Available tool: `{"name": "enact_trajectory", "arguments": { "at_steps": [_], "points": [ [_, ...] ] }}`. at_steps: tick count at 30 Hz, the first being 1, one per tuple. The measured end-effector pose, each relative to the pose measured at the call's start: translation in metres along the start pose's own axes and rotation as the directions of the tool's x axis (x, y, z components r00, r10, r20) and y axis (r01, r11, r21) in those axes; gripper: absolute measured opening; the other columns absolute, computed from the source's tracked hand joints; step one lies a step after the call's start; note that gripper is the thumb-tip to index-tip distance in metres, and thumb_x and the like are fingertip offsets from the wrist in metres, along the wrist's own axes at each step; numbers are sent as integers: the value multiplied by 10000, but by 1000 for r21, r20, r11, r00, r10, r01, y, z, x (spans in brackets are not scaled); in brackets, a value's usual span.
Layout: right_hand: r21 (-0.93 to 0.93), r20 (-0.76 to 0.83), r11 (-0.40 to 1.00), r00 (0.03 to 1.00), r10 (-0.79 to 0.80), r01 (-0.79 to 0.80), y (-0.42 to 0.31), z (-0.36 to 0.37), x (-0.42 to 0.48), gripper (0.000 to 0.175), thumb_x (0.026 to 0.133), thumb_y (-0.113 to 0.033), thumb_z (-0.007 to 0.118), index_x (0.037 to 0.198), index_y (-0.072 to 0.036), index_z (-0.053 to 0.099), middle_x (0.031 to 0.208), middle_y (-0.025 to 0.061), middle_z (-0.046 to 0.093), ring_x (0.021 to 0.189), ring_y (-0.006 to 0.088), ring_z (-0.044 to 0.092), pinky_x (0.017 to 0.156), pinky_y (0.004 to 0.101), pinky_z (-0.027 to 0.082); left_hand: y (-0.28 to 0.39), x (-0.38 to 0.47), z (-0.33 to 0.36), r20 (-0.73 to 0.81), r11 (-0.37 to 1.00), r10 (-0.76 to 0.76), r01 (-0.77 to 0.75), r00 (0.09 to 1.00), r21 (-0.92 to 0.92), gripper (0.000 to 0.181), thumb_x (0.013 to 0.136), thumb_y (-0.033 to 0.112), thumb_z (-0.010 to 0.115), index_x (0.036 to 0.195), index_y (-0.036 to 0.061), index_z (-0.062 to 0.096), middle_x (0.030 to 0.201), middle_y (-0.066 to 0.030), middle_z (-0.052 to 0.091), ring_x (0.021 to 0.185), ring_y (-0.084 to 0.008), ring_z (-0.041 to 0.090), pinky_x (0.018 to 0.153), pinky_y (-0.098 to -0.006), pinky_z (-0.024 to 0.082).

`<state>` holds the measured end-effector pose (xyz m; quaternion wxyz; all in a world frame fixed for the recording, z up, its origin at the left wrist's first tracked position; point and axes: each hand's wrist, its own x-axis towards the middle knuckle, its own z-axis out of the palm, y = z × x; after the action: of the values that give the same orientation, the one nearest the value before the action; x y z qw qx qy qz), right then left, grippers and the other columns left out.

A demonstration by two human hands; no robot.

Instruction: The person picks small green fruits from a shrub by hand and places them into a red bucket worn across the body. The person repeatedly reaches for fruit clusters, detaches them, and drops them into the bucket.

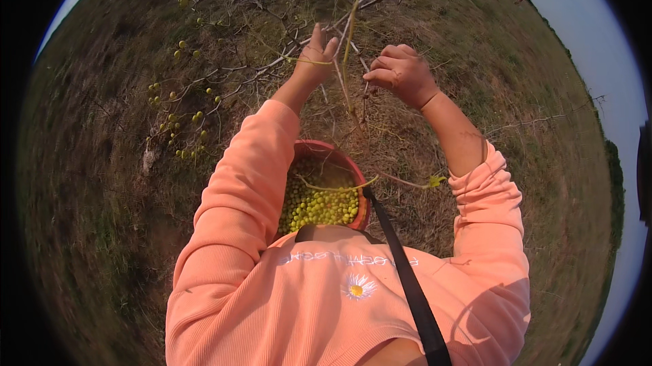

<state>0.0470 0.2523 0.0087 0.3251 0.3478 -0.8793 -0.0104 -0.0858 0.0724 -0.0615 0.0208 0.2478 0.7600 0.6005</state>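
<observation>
Bare, thin branches of a shrub stretch across the view before me. My left hand is raised among them, fingers apart, against a twig. To its right, my right hand has curled fingers beside a thin stem; whether they pinch it is unclear. Small round yellow-green fruits hang on the twigs at the left. Below my hands, a red bucket with many of the same fruits hangs at my front, its lower left side hidden by my left sleeve. A black strap runs from its rim over my chest.
Dry grass and weeds cover the ground all around. A thorny-looking branch reaches out at the right. A twig with a green leaf crosses near the bucket. Far off at the upper right is a small red figure, perhaps a person.
</observation>
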Motion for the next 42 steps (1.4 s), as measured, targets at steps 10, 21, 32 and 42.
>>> {"name": "enact_trajectory", "arguments": {
  "at_steps": [10,21,32,42],
  "points": [
    [55,127,990,984,125,-133,-26,-18,-5,103,742,-241,686,822,-178,700,806,-54,626,822,156,568,790,304,423,13,-20,19,224,973,7,-58,975,224,804,957,401,470,1445,-60,27,1443,-283,301,1317,-374,358,1023,-343,342],
    [-453,279,887,930,238,-91,31,-15,5,149,807,-100,568,913,-29,643,940,58,611,912,249,574,805,366,483,-6,-33,46,213,907,162,-230,964,354,878,922,528,452,1414,-108,101,1359,-359,353,1280,-443,367,1056,-422,328],
    [-583,280,811,923,264,-55,72,18,-5,75,683,-114,604,631,-136,653,700,5,618,775,178,567,741,307,427,14,-33,41,357,924,-46,-96,933,370,898,917,594,386,1446,-60,73,1395,-317,344,1294,-402,376,1053,-388,327],
    [-590,206,728,808,553,-348,148,50,-58,82,745,-86,586,710,-106,656,771,52,633,855,236,595,771,345,478,54,-91,-19,283,963,1,-77,959,258,519,933,328,555,1352,42,445,1307,-163,535,1194,-288,526,964,-376,424]
  ]
}}
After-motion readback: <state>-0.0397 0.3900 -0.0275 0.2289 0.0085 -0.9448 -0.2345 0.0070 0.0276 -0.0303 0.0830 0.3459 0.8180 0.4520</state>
